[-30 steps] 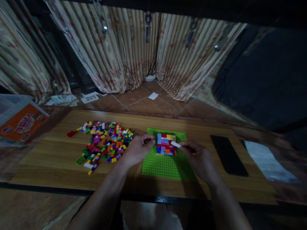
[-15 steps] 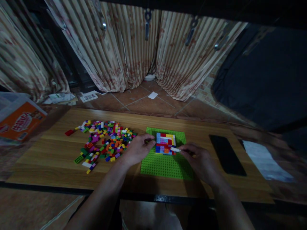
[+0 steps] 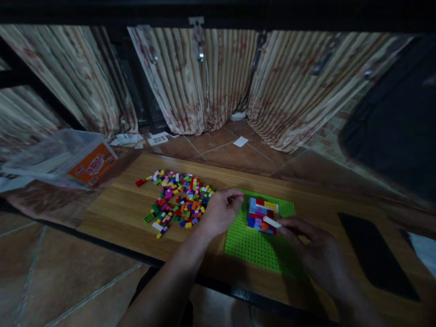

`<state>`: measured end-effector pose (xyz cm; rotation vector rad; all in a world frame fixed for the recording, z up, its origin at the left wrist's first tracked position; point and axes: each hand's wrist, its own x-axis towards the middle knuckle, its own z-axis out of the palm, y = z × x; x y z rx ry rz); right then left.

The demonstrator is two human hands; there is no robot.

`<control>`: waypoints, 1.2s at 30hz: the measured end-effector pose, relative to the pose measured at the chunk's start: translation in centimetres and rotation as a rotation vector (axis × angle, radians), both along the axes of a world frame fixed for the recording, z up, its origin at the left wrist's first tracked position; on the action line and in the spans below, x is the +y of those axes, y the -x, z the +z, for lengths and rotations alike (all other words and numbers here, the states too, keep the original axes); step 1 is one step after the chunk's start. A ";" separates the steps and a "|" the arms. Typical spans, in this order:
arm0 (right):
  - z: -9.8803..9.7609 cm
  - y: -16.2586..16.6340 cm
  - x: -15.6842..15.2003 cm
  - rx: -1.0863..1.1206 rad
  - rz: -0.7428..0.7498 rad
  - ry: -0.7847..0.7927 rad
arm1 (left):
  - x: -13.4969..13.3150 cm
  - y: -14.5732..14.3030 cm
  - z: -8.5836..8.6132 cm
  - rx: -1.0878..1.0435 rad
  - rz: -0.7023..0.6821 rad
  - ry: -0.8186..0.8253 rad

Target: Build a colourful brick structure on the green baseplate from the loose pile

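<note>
My right hand (image 3: pixel 313 247) pinches a long white brick (image 3: pixel 271 222) by one end. The brick is tilted and lies over the near right part of a many-coloured block of bricks (image 3: pixel 257 210); I cannot tell whether the two touch. That block, in blue, red, purple, white, yellow and orange, sits on a green studded baseplate (image 3: pixel 248 252). My left hand (image 3: pixel 221 211) is over the plate's left edge, just left of the block. Its thumb and forefinger are apart, with nothing visible between them; the other fingers are partly hidden.
A pile of loose bricks (image 3: pixel 185 195) lies left of the plate on the wooden table (image 3: pixel 119 213). A dark flat slab (image 3: pixel 378 254) lies to the right. Beyond the table's left end stands a clear plastic box (image 3: pixel 44 159) with an orange label. Striped curtains (image 3: pixel 218 86) hang behind.
The view has turned left, so everything sits farther right and more of the plastic box shows. My right hand still holds the white brick, whose tilt looks steeper. The left hand stays beside the block.
</note>
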<state>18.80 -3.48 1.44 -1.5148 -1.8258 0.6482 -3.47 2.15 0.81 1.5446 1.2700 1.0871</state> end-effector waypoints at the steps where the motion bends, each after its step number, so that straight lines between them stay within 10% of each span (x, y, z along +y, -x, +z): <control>1: 0.0 1.0 0.0 0.008 0.022 -0.011 | 0.0 0.1 0.2 -0.029 0.040 -0.013; 13: -2.9 12.4 1.2 -0.117 0.311 -0.003 | 0.4 3.6 1.2 0.194 0.300 -0.010; 21: -3.4 12.6 1.3 -0.137 0.278 -0.018 | 1.4 9.6 0.5 0.716 0.554 0.040; 28: -3.1 11.7 1.2 -0.086 0.281 -0.029 | 3.5 10.6 -1.0 0.855 0.495 -0.117; 36: -1.5 11.0 0.9 0.018 0.217 -0.054 | 2.9 8.7 0.5 0.585 0.477 -0.114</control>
